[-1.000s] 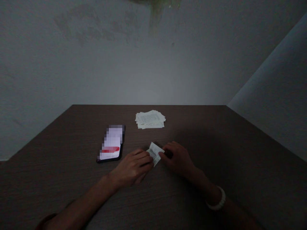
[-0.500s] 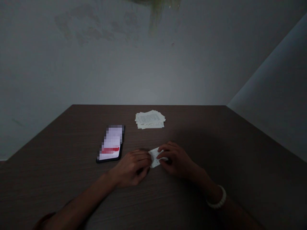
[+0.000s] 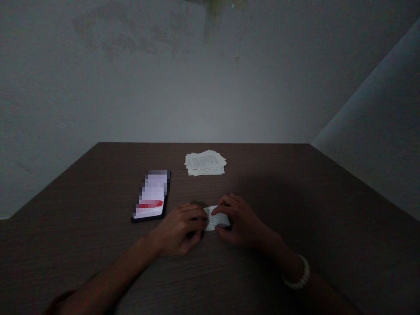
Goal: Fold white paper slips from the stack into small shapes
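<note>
A small slip of printed paper (image 3: 211, 222) lies between my two hands near the middle of the table. My left hand (image 3: 182, 229) has its fingers curled over the slip's left edge, closed on it; the fingertips partly cover that end. On the other side, my right hand (image 3: 243, 223) grips the slip, with thumb and index finger bent over its face. The paper's right end looks slightly curled under that hand. Fine text lines run across the slip, too small to read.
A loose pile of printed paper slips (image 3: 206, 163) sits farther back on the dark wooden table (image 3: 98, 175). To the left lies a phone (image 3: 150, 197) with a lit, blurred screen and a red band. A grey wall (image 3: 203, 100) rises behind the table.
The slip has turned to lie more level, and its right end now curls. My right thumb and index finger have shifted slightly left over it. The left hand is nearly still.
</note>
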The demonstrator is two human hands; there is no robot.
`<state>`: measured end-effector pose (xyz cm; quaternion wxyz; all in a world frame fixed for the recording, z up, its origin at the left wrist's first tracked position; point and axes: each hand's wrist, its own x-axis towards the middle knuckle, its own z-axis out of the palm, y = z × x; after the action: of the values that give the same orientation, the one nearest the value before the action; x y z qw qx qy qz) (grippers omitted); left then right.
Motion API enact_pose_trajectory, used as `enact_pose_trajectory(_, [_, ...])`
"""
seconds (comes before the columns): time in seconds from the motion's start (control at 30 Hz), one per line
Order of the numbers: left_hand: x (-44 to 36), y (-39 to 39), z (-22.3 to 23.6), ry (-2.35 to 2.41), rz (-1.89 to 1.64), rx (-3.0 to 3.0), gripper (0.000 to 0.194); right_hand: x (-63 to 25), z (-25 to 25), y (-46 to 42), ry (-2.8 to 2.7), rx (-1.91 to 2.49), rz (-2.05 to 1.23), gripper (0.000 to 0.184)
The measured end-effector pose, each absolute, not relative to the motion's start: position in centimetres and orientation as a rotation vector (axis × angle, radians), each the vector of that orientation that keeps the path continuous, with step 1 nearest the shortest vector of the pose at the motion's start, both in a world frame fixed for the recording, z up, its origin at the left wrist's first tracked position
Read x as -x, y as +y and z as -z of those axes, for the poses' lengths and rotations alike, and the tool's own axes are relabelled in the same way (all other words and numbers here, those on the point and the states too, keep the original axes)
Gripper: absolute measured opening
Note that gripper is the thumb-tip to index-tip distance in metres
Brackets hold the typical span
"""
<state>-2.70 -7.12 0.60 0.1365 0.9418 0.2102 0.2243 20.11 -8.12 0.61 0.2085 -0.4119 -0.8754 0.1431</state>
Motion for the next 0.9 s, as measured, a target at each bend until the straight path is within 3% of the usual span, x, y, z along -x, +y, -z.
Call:
enact_pose_trajectory(0.47, [2.5,-7.1,-0.4,0.616,-0.676,-2.715,0.018,-19.8,-0.9,-8.5,-2.441,1.289,-0.369,0.045])
enact_pose_trajectory(0.9, [2.6,-7.1,-0.5,0.624,-0.663,-2.689,0.018,-19.7,-1.7,-8.8,-2.479,1.329,-0.371,0.042])
